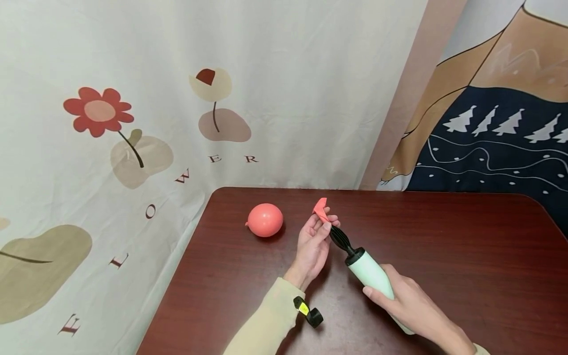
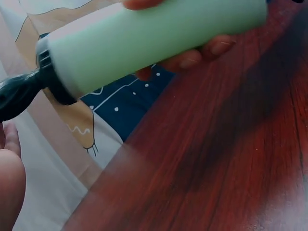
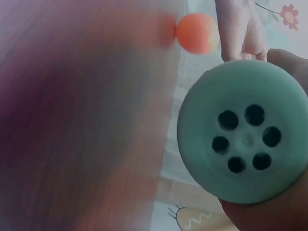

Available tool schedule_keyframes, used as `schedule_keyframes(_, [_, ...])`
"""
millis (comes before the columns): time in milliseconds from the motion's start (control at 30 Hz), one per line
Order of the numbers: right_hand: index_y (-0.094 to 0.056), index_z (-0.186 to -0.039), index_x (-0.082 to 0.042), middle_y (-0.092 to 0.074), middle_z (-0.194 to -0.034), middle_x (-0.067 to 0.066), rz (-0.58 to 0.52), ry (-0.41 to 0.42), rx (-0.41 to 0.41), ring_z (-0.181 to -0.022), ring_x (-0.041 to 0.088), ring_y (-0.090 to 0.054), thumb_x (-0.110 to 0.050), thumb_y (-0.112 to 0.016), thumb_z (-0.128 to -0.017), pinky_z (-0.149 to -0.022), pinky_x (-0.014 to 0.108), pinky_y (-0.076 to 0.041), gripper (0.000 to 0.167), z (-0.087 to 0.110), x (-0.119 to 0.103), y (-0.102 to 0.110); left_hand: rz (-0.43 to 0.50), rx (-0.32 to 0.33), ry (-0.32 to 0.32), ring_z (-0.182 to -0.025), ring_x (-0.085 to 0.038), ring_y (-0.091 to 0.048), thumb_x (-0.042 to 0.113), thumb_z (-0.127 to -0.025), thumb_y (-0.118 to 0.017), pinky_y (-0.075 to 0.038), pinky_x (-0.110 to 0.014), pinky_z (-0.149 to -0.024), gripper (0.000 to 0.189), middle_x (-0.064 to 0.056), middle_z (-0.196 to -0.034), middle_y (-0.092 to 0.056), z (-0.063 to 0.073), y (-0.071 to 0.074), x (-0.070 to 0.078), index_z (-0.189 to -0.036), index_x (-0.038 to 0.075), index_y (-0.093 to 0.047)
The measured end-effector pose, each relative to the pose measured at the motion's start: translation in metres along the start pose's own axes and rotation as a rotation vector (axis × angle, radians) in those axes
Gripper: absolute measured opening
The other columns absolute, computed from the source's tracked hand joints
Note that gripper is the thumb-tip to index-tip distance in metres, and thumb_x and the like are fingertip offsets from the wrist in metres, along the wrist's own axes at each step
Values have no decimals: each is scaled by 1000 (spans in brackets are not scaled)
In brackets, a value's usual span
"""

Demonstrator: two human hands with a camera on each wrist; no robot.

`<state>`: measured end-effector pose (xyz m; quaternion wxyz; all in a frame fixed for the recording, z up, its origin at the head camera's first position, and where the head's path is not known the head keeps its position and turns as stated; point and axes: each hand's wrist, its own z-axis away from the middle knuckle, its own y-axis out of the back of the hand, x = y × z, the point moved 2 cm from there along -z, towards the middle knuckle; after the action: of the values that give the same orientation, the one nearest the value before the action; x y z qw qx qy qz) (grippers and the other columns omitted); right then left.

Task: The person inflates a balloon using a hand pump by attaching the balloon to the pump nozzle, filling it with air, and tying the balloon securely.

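In the head view, my left hand (image 1: 312, 250) pinches a limp red balloon (image 1: 321, 209) by its neck, at the tip of a black ribbed nozzle (image 1: 340, 238). That nozzle belongs to a mint-green balloon pump (image 1: 372, 272), which my right hand (image 1: 414, 301) grips around its barrel. The pump (image 2: 159, 43) slants above the table in the left wrist view, with fingers wrapped over and under it. Its round end with several holes (image 3: 245, 86) faces the right wrist camera. An inflated red balloon (image 1: 265, 220) sits left of my left hand.
The dark reddish-brown wooden table (image 1: 466, 256) has its far edge against a pale flower-print curtain (image 1: 293, 88). At the back right hangs a cloth with white trees (image 1: 508, 123). A black wrist-worn device (image 1: 314, 316) juts out from my left sleeve.
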<state>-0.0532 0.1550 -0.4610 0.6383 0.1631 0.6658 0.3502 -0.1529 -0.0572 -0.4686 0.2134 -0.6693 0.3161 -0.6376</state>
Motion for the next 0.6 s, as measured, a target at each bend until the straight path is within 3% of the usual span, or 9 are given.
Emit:
schedule_keyframes(200, [-59,-128,-9,-64,-93,-4,11,35,83,-77,7,-59,-48,-75,-94,-65,28,-50,54,-7,-8,-6,19,17,-8,-119,-24,-67,-5,-106,-50,-41,-41,-115,36,-15,-128,-68,0,-5,4,-142,-2,-51])
schedule_keyframes(400, [-57,-128,-9,-64,-92,-2,70,99,193,-76,10,-58,-43,-79,-92,-64,32,-49,54,-11,-13,-6,93,-8,51,-132,-31,-60,26,-112,-45,-35,-47,-119,46,-20,-141,-62,3,-17,11,-147,-3,-46])
schedule_keyframes(500, [-57,-128,-9,-64,-93,-1,78,104,209,-76,11,-58,-42,-80,-91,-63,33,-50,54,-11,-13,-5,104,43,70,-128,-31,-62,30,-111,-48,-37,-45,-119,43,-17,-136,-66,2,-18,12,-142,-1,-54])
schedule_keyframes(600, [-57,-128,-8,-64,-95,0,85,107,213,-76,11,-58,-42,-80,-91,-63,33,-50,55,-12,-13,-6,94,127,78,-123,-29,-65,24,-110,-53,-42,-42,-114,28,-14,-126,-71,0,-17,12,-126,5,-66])
